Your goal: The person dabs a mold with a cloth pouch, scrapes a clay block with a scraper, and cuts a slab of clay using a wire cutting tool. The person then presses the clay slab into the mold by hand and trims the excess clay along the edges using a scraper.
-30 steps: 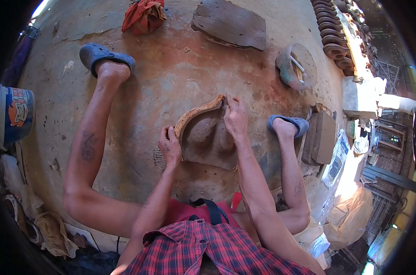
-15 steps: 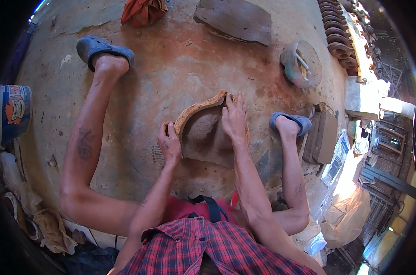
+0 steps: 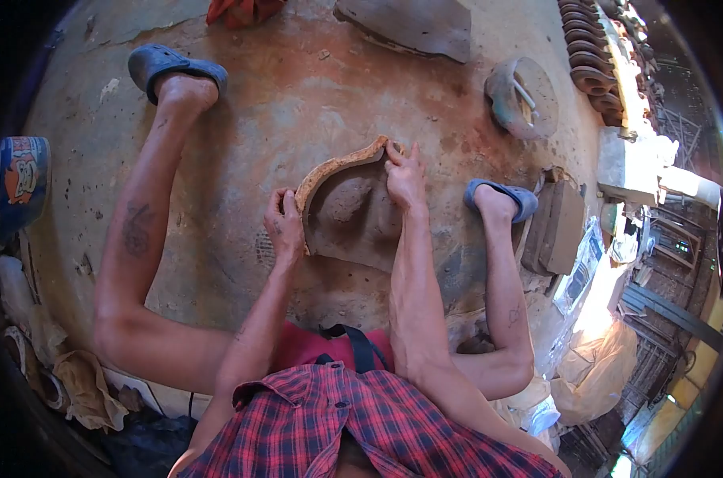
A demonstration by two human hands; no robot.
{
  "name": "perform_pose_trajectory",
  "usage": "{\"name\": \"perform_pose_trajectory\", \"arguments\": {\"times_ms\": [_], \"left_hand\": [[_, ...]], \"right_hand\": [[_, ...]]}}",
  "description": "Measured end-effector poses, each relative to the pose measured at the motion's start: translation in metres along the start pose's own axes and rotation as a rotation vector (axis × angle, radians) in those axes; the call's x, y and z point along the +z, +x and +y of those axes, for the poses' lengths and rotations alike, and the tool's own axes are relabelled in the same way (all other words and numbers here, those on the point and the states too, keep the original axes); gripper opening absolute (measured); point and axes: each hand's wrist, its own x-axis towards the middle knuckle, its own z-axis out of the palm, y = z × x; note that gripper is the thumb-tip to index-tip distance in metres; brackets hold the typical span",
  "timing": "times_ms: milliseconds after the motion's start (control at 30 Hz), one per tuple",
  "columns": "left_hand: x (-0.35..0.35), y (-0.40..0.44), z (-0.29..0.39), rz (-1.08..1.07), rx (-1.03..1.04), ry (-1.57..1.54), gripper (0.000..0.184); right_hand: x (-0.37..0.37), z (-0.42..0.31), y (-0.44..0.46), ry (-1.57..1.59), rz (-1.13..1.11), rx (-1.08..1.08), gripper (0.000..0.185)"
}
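A curved mould with a rough tan rim (image 3: pixel 328 170) sits on the floor between my legs. Dark grey wet clay (image 3: pixel 347 205) lines its inside, with rounded bulges in it. My left hand (image 3: pixel 284 227) grips the rim on the left side, thumb and fingertips closed around the edge. At the peak of the rim, toward the right, my right hand (image 3: pixel 405 177) has its fingers curled over the edge. The right part of the mould is hidden behind my right hand and forearm.
Beyond the mould lie a grey clay slab (image 3: pixel 409 24) and a red cloth (image 3: pixel 242 9). A round tub (image 3: pixel 501 99) with a stick in it stands at the right. Stacked clay blocks (image 3: pixel 558 231) are by my right foot, and a printed bucket (image 3: pixel 25 187) is at far left.
My right hand's fingers, stretched along the rim before, are now curled over its peak. The left hand still holds the left edge. The whole view has shifted slightly.
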Motion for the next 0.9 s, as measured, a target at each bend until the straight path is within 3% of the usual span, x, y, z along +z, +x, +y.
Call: {"name": "perform_pose_trajectory", "arguments": {"times_ms": [33, 100, 400, 600, 733, 833, 900], "left_hand": [[0.001, 0.002, -0.001, 0.003, -0.004, -0.016, 0.025], [0.003, 0.004, 0.001, 0.023, 0.002, -0.032, 0.025], [0.001, 0.0, 0.007, 0.025, 0.018, 0.018, 0.025], [0.002, -0.001, 0.008, 0.011, 0.0, -0.009, 0.024], [0.002, 0.002, 0.003, 0.035, -0.012, -0.021, 0.025], [0.001, -0.001, 0.007, 0.042, -0.007, 0.004, 0.026], [0.0, -0.002, 0.006, 0.043, 0.016, 0.023, 0.026]], "right_hand": [[0.006, 0.013, 0.006, 0.0, 0.014, -0.016, 0.053], [0.025, 0.032, 0.02, 0.364, 0.186, -0.322, 0.054], [0.032, 0.009, -0.023, -0.287, 0.232, -0.154, 0.059], [0.02, -0.001, -0.023, -0.255, 0.143, -0.085, 0.059], [0.021, 0.006, -0.015, -0.234, 0.227, -0.218, 0.054], [0.032, 0.015, -0.004, -0.225, 0.248, -0.176, 0.061], [0.026, 0.018, 0.001, -0.131, 0.24, -0.266, 0.064]]}}
